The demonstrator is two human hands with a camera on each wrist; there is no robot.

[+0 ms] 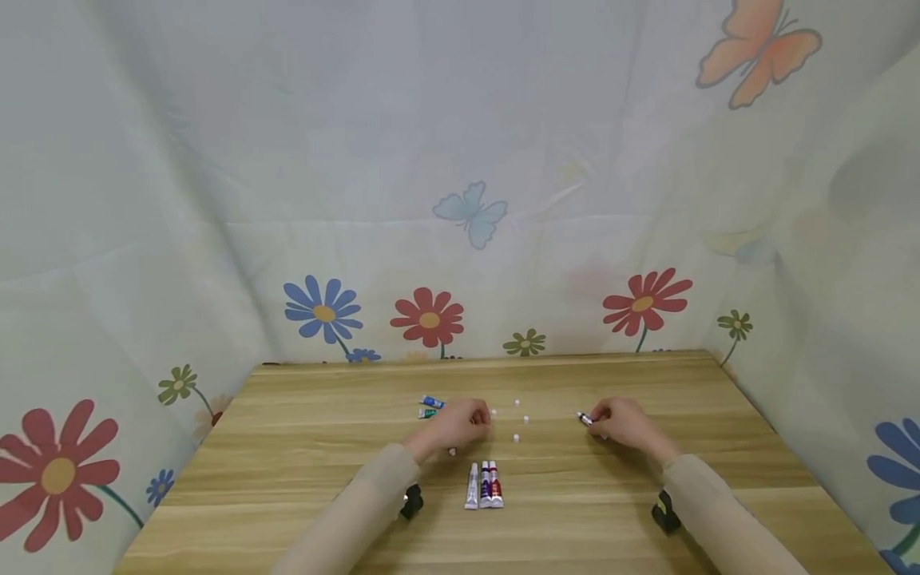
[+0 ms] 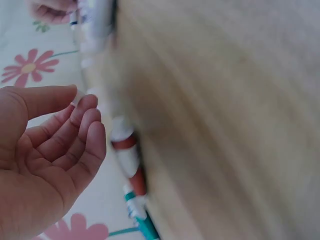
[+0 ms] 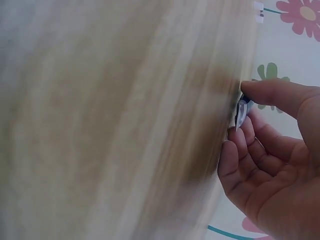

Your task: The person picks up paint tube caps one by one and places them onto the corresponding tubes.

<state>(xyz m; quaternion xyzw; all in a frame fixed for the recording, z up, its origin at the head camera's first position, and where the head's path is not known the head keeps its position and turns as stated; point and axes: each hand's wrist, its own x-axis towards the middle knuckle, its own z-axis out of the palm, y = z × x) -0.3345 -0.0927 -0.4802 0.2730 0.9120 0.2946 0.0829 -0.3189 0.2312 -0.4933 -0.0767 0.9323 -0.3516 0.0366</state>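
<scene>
1. Left hand (image 1: 460, 425): thumb and index finger are pinching a little white cap (image 2: 78, 98), and it sits right at the fingertips, pretty much blocked from the head cam. The other fingers are loosely curled.
2. Right hand (image 1: 627, 423): well apart from the left one, gripping a small dark-labelled tube (image 1: 584, 418) between thumb and fingers. Its white end sticks out past the fingertips, tilted toward the left hand.
3. Just beside the left fingertips there's a loose cap (image 1: 493, 412) on the wooden table (image 1: 345, 511). Three more caps (image 1: 525, 419) are scattered between the hands.
4. Left wrist cam shows a red-brown tube (image 2: 128, 157) near that hand, kinda blurry.
5. On the far left side of the left hand: a blue tube (image 1: 433, 402) and a green tube (image 1: 427, 414).
6. Closer to the person, side by side: silver tube (image 1: 472, 489), purple tube (image 1: 485, 485), red tube (image 1: 496, 485).
7. Behind everything, a flowery curtain (image 1: 359, 160).
</scene>
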